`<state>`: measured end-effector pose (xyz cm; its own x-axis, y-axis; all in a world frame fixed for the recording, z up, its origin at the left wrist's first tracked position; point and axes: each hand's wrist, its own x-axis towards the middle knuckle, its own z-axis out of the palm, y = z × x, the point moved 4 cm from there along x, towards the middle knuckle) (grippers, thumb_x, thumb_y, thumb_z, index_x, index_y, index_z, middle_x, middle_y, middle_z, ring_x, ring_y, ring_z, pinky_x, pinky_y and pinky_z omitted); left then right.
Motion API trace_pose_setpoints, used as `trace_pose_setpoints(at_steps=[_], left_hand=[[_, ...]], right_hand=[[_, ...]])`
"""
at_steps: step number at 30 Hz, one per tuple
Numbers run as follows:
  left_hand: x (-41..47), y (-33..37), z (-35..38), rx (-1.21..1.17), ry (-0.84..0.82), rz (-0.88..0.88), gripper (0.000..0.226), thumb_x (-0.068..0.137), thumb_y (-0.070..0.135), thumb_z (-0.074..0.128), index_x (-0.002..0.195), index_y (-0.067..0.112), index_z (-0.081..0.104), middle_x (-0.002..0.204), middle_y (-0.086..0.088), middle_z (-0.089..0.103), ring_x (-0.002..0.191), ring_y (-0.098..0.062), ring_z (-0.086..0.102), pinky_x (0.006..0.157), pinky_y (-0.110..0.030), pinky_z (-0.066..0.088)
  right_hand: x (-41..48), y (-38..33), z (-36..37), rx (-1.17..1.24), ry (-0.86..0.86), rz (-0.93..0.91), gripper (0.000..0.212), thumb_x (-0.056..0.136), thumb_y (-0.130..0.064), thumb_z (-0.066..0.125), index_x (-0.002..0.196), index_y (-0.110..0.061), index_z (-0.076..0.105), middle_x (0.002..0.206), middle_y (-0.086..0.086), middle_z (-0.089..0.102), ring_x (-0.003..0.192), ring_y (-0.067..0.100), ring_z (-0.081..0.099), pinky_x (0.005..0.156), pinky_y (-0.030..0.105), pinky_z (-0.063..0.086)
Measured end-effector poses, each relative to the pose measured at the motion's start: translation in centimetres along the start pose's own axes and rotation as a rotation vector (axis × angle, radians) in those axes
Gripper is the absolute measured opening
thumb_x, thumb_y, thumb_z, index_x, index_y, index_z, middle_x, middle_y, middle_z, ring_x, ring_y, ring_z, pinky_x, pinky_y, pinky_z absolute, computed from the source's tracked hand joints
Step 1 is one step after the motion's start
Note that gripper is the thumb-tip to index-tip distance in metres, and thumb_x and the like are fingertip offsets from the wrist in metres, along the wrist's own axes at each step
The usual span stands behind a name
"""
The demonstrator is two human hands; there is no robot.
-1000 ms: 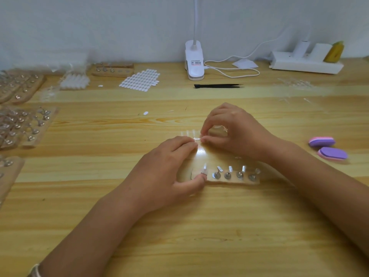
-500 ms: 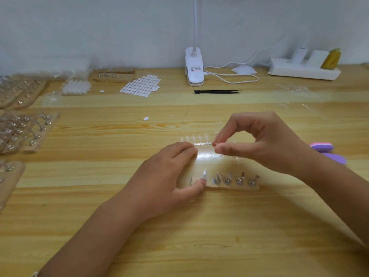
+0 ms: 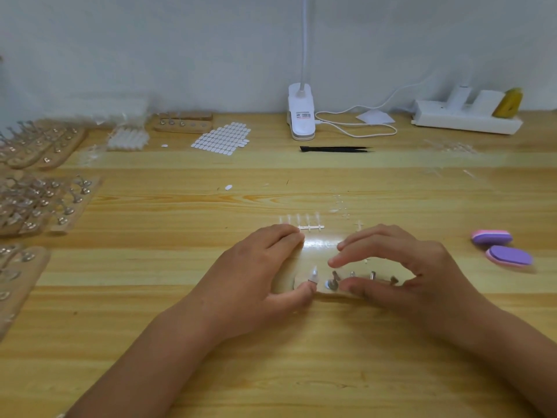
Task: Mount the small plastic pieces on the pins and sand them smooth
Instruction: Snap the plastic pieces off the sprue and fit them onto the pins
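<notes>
A wooden pin block (image 3: 319, 248) lies in the middle of the table with a row of metal pins (image 3: 372, 275) along its near edge. The leftmost pin carries a clear plastic piece (image 3: 314, 274). Behind the block lies a strip of clear plastic pieces (image 3: 310, 227), and one loose piece (image 3: 358, 226) sits to its right. My left hand (image 3: 265, 273) presses the strip's left end with its fingertips while its thumb touches the block's near left corner. My right hand (image 3: 401, 267) hovers curved over the pins, its thumb at the block's near edge; nothing shows in its fingers.
Two purple-and-pink sanding blocks (image 3: 509, 256) lie at the right. Black tweezers (image 3: 334, 149), a lamp clamp (image 3: 301, 116), its cable and a white power strip (image 3: 467, 119) are at the back. White sticker ovals (image 3: 223, 138) and several filled pin boards (image 3: 39, 200) occupy the left.
My right hand broke a piece off the strip's right end, drew it rightward, then dropped down over the pins. The left hand has stayed in place.
</notes>
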<state>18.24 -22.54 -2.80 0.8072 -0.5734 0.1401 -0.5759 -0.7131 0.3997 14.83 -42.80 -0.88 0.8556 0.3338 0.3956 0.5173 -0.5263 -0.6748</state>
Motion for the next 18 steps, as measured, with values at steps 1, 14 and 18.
trace_pose_setpoints(at_steps=[1, 14, 18], left_hand=[[0.01, 0.01, 0.00, 0.000, -0.001, 0.002, 0.077, 0.081, 0.068, 0.044, 0.147, 0.028, 0.039, 0.150, 0.021, 0.034, 0.136, 0.009, 0.023, 0.103, -0.003, 0.017], [0.01, -0.03, 0.05, -0.015, 0.018, 0.008, 0.077, 0.079, 0.071, 0.039, 0.143, 0.027, 0.044, 0.146, 0.018, 0.039, 0.134, 0.002, 0.033, 0.107, -0.019, 0.035], [-0.03, 0.06, 0.05, -0.013, 0.015, 0.012, 0.077, 0.079, 0.070, 0.038, 0.142, 0.026, 0.046, 0.145, 0.017, 0.041, 0.133, 0.001, 0.035, 0.105, -0.019, 0.036]], right_hand=[[0.02, -0.04, 0.03, -0.001, 0.002, 0.001, 0.023, 0.078, -0.033, 0.077, 0.100, -0.026, 0.076, 0.107, -0.018, 0.069, 0.110, 0.011, 0.065, 0.094, 0.028, 0.049], [-0.19, 0.13, 0.35, -0.053, 0.024, 0.002, 0.026, 0.076, -0.037, 0.077, 0.100, -0.027, 0.075, 0.110, -0.016, 0.071, 0.114, 0.010, 0.063, 0.098, 0.027, 0.047], [-0.18, 0.18, 0.52, -0.060, 0.045, -0.009, 0.026, 0.076, -0.036, 0.077, 0.100, -0.027, 0.075, 0.109, -0.016, 0.071, 0.112, 0.008, 0.063, 0.097, 0.022, 0.047]])
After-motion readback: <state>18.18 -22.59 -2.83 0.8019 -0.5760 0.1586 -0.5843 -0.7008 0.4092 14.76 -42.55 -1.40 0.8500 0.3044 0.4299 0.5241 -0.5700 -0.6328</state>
